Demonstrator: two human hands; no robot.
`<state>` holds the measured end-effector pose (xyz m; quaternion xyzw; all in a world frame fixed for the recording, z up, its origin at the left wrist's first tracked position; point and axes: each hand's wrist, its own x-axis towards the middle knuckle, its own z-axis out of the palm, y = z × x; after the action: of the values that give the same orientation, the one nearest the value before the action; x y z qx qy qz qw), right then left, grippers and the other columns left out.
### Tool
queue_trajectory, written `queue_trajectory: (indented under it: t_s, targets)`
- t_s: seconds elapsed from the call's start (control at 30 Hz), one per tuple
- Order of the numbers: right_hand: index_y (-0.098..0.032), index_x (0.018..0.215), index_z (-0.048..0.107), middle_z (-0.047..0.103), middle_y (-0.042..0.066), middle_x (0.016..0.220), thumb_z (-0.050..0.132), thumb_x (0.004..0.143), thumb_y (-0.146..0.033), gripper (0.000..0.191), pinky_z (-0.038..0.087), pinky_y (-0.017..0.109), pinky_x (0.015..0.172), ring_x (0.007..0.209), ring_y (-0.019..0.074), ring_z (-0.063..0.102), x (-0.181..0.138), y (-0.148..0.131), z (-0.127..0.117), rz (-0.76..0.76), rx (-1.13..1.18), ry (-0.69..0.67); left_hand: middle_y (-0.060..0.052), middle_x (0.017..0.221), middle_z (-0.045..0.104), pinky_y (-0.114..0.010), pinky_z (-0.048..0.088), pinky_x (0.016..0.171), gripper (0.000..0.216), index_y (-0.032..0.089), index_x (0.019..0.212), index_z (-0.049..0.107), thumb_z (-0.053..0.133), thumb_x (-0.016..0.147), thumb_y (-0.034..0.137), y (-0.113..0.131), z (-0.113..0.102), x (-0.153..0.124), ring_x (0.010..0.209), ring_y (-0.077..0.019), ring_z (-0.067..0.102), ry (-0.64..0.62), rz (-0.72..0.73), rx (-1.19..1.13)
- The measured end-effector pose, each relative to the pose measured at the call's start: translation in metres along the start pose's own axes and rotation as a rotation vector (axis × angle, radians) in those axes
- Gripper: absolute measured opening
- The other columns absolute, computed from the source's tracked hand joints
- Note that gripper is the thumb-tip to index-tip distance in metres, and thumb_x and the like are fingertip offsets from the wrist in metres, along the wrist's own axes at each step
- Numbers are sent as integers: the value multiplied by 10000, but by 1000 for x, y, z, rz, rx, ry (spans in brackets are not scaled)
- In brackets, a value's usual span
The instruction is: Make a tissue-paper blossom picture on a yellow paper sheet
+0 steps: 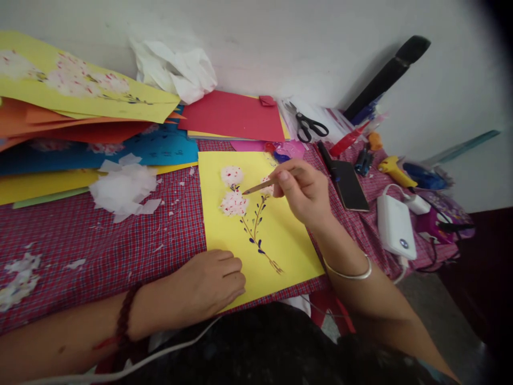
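Note:
A yellow paper sheet (280, 240) lies on the red checked tablecloth, with white-and-red tissue flowers (233, 203) and a painted stem on it. My right hand (304, 192) pinches a thin wooden stick (258, 187), whose tip points at the flowers near the top of the sheet. My left hand (208, 286) rests on the sheet's lower left corner with its fingers curled under, and nothing shows in it.
Stacked coloured papers (80, 107) fill the left. White tissue scraps (122, 187) lie beside the sheet. Red paper (236, 115), scissors (306, 125), a phone (347, 184), a white power bank (395, 224) and a yellow glue gun (395, 170) sit to the right. Behind stands a wall.

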<state>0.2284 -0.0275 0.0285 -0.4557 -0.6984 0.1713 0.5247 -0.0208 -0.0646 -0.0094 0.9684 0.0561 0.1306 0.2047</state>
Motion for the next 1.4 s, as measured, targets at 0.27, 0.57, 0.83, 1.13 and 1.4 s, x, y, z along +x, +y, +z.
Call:
queue_trajectory:
  t_s: [0.27, 0.57, 0.83, 1.13, 1.4]
  targets:
    - [-219, 853, 658, 599, -28, 606, 557, 990, -458, 294, 473, 246, 532, 521, 92, 580, -7, -14, 2, -10, 56, 88, -9, 780, 578, -348, 357, 649, 215, 185, 796, 545, 502, 1003, 141, -1, 4, -4, 695, -180, 467, -18, 13, 29]
    - [-221, 823, 614, 551, -60, 534, 593, 928, -588, 383, 436, 217, 465, 445, 78, 515, 2, 19, 14, 309, 264, 104, -12, 771, 569, -353, 358, 647, 218, 183, 788, 541, 504, 993, 120, -1, 4, -4, 695, -180, 462, -12, 21, 17]
    - [-217, 790, 600, 504, -63, 493, 588, 941, -559, 374, 360, 204, 410, 404, 75, 463, 11, 38, 1, 369, 304, 258, -12, 780, 565, -360, 358, 641, 210, 186, 794, 542, 512, 992, 122, -2, 4, -4, 700, -182, 460, -17, 11, 26]
    - [-209, 775, 596, 492, -72, 489, 598, 934, -556, 381, 360, 194, 413, 402, 66, 444, 13, 44, -2, 384, 306, 294, -11, 768, 564, -351, 359, 633, 218, 187, 791, 537, 502, 995, 120, -1, 4, -4, 687, -176, 457, -5, 9, 20]
    - [-221, 815, 595, 493, -69, 505, 550, 944, -602, 405, 396, 202, 431, 419, 79, 483, 11, 47, -2, 331, 293, 225, -12, 767, 566, -345, 363, 637, 213, 187, 793, 550, 511, 996, 132, -1, 3, -3, 692, -177, 463, -3, 12, 35]
